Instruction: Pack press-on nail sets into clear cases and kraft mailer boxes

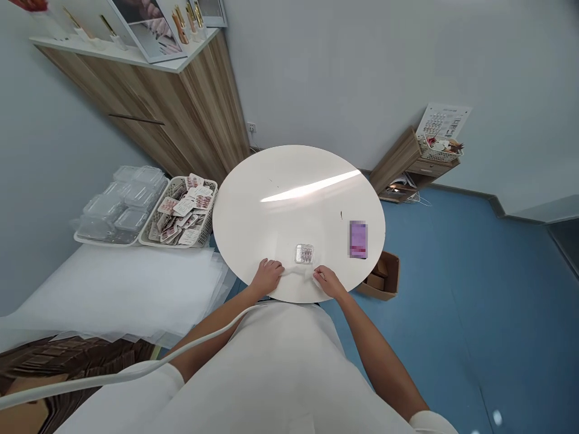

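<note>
On the round white table, near its front edge, lies a small clear plastic case with rows of dark, glossy press-on nails inside. Just in front of the case a thin, translucent white film stretches between my hands. My left hand rests at the table edge, fingers curled at the film's left end. My right hand pinches the film's right end, close to the case's lower right corner. The exact finger contact is too small to make out.
A purple packet-like thing, pixelated, lies at the table's right. Left stand a basket of printed cards and a tray of clear boxes, with white sheets in front. A cardboard box is on the floor. A white cable crosses my left arm.
</note>
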Tool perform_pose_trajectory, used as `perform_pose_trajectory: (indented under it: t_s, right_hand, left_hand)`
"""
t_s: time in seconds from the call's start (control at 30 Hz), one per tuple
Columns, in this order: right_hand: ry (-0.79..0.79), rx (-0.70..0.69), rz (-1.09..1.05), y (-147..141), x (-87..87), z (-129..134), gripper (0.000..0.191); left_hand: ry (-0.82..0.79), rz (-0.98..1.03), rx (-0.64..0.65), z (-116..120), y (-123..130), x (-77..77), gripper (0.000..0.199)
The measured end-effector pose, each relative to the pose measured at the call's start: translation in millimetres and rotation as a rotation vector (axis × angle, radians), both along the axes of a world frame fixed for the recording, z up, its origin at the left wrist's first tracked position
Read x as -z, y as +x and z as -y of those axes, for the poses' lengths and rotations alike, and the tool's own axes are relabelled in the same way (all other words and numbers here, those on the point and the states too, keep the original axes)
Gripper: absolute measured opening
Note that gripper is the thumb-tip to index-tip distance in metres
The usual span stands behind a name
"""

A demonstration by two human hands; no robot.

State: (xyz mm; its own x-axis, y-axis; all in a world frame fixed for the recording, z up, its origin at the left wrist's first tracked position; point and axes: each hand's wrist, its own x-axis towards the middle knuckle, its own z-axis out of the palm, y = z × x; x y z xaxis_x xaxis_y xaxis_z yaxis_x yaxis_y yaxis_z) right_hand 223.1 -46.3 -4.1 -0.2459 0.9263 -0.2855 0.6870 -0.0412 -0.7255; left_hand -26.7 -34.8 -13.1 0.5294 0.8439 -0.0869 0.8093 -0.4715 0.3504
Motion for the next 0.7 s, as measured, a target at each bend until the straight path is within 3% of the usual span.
perform_pose_trajectory:
  t_s: [0.17,0.3,0.37,0.57,0.7]
  right_hand:
    - [0.014,0.024,0.015,0,-12.5,12,0.028]
    - [0.072,-0.116,0.144,5,-12.3,28,0.079]
    - [0.073,-0.173,0.215,9,-10.1,32,0.092]
    - [0.1,-0.221,0.237,23,-10.3,18,0.071]
    - [0.113,-0.141,0.129,23,-8.7,-5,0.036]
  left_hand:
    - [-0.058,0.087,-0.001,-1,-11,3.0,0.026]
    - [-0.112,0.152,-0.017,2,-19,3.2,0.027]
    - [-0.146,0.183,-0.038,1,-21,2.6,0.027]
    - [-0.303,0.266,-0.186,-11,-21,-4.8,0.029]
    - [-0.386,0.325,-0.357,-20,-17,-8.9,0.028]
